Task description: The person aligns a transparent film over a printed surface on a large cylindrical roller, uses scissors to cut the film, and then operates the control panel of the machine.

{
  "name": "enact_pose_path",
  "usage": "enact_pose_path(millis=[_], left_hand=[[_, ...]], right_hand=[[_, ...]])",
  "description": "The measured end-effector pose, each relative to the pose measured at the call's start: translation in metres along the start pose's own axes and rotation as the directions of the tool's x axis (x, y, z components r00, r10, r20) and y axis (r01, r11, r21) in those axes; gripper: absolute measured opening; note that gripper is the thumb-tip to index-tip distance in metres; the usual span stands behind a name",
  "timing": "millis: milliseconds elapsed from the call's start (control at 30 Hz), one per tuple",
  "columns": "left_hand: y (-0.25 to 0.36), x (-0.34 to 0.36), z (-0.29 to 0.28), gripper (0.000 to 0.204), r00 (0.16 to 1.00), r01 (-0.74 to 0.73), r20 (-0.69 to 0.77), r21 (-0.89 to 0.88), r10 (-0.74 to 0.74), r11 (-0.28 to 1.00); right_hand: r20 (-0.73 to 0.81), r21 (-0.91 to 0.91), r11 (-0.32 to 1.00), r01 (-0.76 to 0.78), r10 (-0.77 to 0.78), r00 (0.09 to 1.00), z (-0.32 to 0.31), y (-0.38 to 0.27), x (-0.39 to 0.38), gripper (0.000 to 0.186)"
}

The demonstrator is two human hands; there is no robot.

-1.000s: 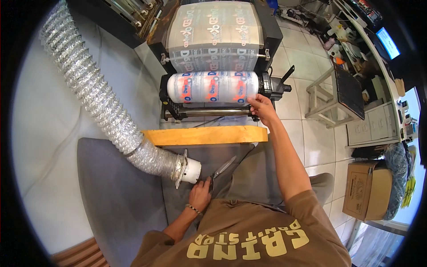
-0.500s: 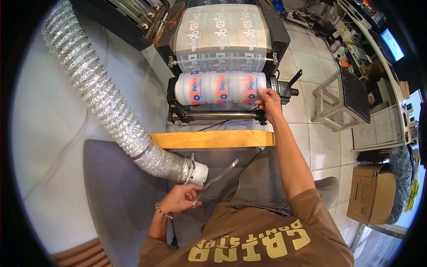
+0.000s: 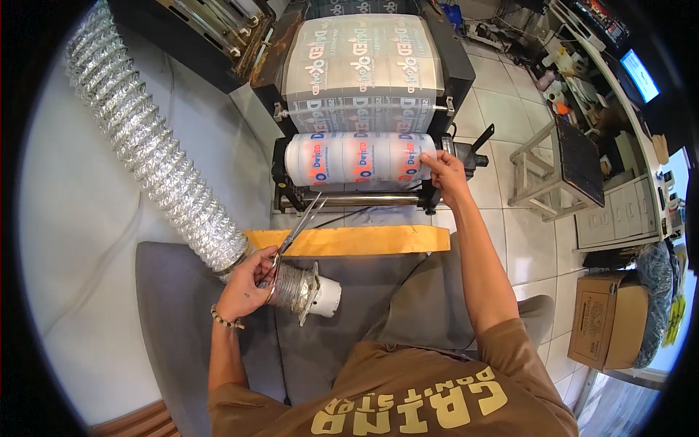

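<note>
My left hand (image 3: pixel 249 285) is closed round the handles of a pair of metal scissors (image 3: pixel 297 231). The blades stand slightly apart and point up toward the film roll. In front of me a roll of printed translucent film (image 3: pixel 358 159) lies across the take-up end of a printing machine. From its back the film sheet (image 3: pixel 360 54) runs up over the machine's curved bed. My right hand (image 3: pixel 447 175) grips the right end of the roll, thumb and fingers at the film's edge. Part of that edge is hidden behind the fingers.
Left of me a silver flexible duct (image 3: pixel 156 149) comes down, its white-ended collar (image 3: pixel 329 297) on the grey seat (image 3: pixel 193 306). A yellow beam (image 3: pixel 364 240) lies between seat and machine. At right are a wooden stool (image 3: pixel 564 167), a desk and a cardboard box (image 3: pixel 601 320).
My left hand has risen forward and left, turning the scissors toward the roll, with their blades now parted. My right hand stays at the roll's right end. The view has shifted slightly.
</note>
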State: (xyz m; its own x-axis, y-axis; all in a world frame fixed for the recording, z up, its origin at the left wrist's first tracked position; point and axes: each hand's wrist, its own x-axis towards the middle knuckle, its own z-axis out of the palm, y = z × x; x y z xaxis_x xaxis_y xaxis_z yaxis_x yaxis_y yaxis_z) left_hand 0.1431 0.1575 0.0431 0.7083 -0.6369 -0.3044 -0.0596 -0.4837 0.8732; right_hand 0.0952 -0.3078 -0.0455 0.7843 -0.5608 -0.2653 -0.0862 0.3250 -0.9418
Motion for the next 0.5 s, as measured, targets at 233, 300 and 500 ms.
enact_pose_path(millis=[233, 300, 500], left_hand=[[0.017, 0.033, -0.001, 0.060, 0.999, 0.038, -0.023, 0.111, -0.036, 0.993], [0.031, 0.049, -0.006, 0.061, 1.000, 0.004, -0.024, 0.063, -0.003, 0.998], [0.080, 0.132, -0.058, 0.060, 0.992, -0.095, -0.049, 0.321, 0.117, 0.942]], right_hand=[[0.102, 0.102, 0.978, -0.182, 0.172, 0.980, 0.005, -0.015, 0.001, 0.021], [0.088, 0.043, 0.977, -0.209, 0.205, 0.975, 0.013, -0.023, 0.000, 0.024], [0.101, -0.004, 0.983, -0.186, 0.185, 0.977, 0.000, -0.008, 0.007, 0.022]])
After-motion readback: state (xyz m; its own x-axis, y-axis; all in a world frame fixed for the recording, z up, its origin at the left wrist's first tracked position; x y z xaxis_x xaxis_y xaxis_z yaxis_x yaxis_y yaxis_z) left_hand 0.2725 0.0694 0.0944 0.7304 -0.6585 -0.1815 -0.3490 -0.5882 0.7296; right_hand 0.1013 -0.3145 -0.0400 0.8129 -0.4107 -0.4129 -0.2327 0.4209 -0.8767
